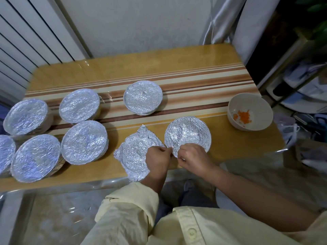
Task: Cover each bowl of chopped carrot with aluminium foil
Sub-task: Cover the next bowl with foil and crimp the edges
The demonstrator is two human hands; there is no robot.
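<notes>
Surface layout, left to right.

Left end: cluster of five foil-covered bowls, two behind and three in front, closely packed.

Centre, towards the back: single covered bowl, apart from the cluster.

Near edge, centre: loose foil sheet. Just right of it is the front covered bowl.

Left hand lies over the sheet's right part. Right hand is beside it. Both meet at the front covered bowl's near-left rim.

Right end: open bowl, chopped carrot in it.

Left hand and right hand pinch the near edge of a foil-covered bowl.
</notes>
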